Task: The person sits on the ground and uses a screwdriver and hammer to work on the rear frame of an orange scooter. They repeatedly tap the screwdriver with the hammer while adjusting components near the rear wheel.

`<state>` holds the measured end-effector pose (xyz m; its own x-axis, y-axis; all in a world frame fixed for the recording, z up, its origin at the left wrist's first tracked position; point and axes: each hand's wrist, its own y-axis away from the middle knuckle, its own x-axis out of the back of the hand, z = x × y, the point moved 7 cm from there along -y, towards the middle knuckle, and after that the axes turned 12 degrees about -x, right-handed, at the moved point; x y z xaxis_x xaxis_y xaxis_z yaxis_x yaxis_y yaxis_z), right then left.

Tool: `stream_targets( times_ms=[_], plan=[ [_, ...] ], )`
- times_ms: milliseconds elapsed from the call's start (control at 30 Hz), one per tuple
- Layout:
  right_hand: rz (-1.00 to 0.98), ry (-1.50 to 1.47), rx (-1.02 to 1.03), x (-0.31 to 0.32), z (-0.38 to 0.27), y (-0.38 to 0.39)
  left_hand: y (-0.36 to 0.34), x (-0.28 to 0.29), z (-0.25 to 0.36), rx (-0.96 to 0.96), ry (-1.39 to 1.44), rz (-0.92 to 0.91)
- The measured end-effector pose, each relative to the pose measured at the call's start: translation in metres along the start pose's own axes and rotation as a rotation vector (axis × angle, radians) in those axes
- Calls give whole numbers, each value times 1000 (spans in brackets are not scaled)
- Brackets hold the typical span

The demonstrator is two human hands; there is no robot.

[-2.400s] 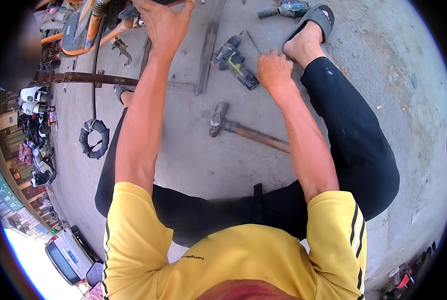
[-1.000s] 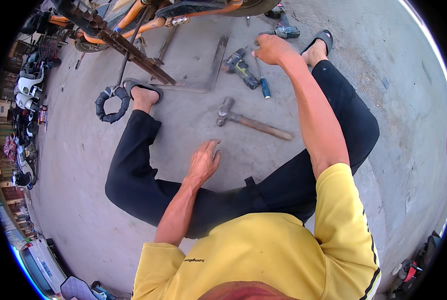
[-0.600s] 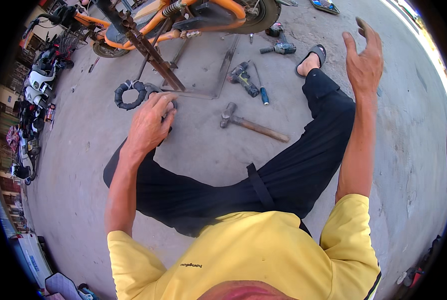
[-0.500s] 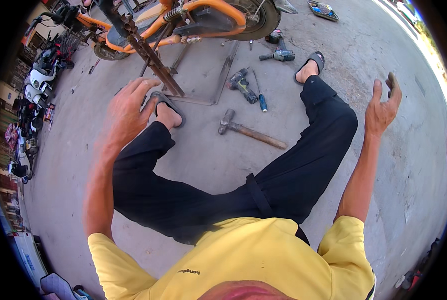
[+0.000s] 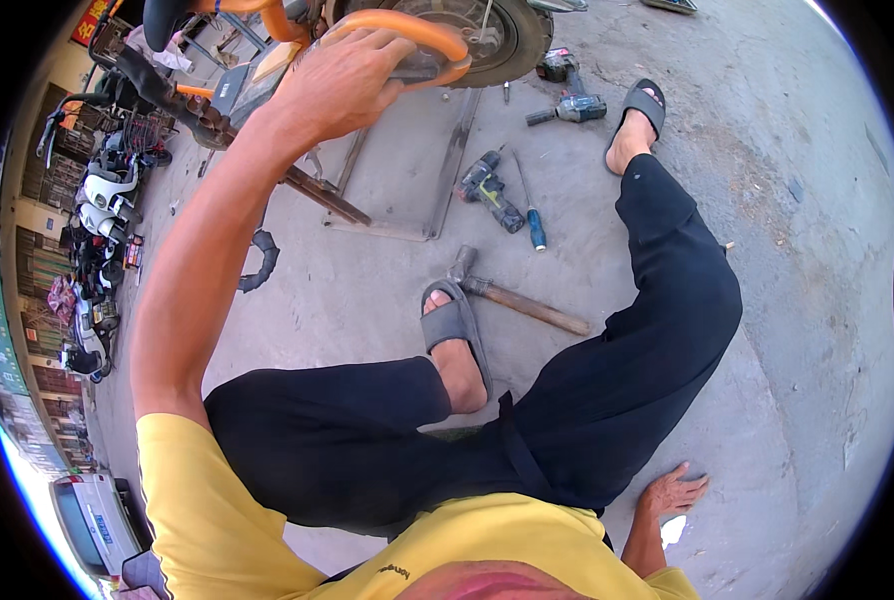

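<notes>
At the upper left, my left hand [image 5: 347, 80] reaches up to an orange scooter's frame tube [image 5: 437, 35], its fingers bent over the bar. Part of the tube is hidden behind that hand. Low on the right, my right hand [image 5: 675, 492] lies on the concrete beside my hip with its fingers spread, holding nothing. A hammer [image 5: 527, 303] with a wooden handle rests on the ground between my legs, its head close to my left sandal [image 5: 454, 325].
Beyond the hammer lie a cordless drill [image 5: 489, 192], a blue-handled screwdriver [image 5: 536, 228] and a cordless impact wrench [image 5: 579, 107]. A flat metal frame [image 5: 445, 185] sits under the scooter. A black curved piece [image 5: 259, 262] lies left. Parked scooters [image 5: 102, 195] line the far left.
My left hand has risen onto the scooter's frame tube. My right hand has dropped from the air to the ground. My left foot has drawn in beside the hammer.
</notes>
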<state>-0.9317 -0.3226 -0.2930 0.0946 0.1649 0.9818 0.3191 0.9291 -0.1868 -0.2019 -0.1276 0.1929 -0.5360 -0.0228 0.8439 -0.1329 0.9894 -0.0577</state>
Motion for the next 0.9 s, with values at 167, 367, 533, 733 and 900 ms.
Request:
stream_targets(
  times_ms=[167, 367, 533, 733, 900],
  plan=[
    [-11, 35, -32, 22, -21, 4, -54, -58, -61, 2, -40, 43],
    [34, -95, -19, 30, -11, 6, -97, -94, -84, 134, 88, -138],
    [-4, -50, 0, 24, -13, 1, -87, -123, -100, 203, -75, -109],
    [-127, -61, -59, 4, 4, -5, -95, -120, -93, 327, -119, 209],
    [-483, 52, 260, 10, -45, -76, -94, -121, -92, 345, 16, 169]
  ],
)
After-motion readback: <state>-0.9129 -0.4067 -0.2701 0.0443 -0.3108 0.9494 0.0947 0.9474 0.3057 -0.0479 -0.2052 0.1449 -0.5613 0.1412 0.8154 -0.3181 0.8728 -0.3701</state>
